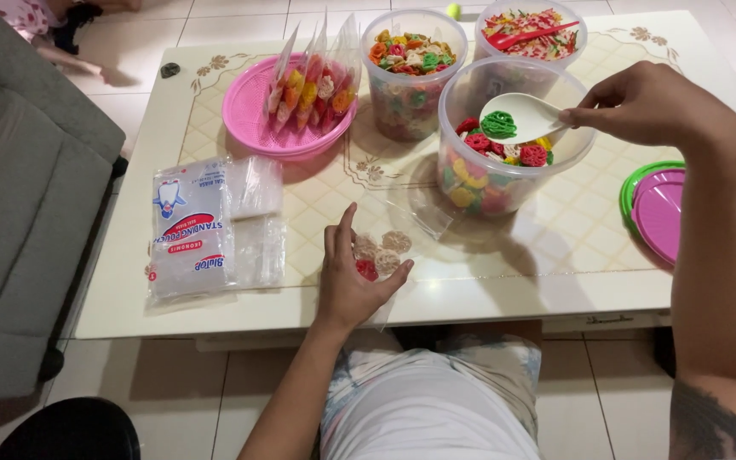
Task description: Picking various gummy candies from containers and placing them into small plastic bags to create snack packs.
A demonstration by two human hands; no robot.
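My left hand (353, 277) holds a small clear plastic pouch (389, 247) near the table's front edge; a few round crackers lie inside it. My right hand (641, 102) grips a white spoon (517, 117) over a clear round tub (513, 140) of red, green and yellow crackers. One green cracker rests in the spoon's bowl.
A pink basket (253, 119) with several filled pouches stands at the back left. Two more clear tubs (411, 68) (531, 34) of coloured crackers stand behind. Packs of clear pouches (206, 226) lie at the left. Pink and green lids (658, 209) sit at the right edge. A grey sofa (19, 196) flanks the cream table (513, 273).
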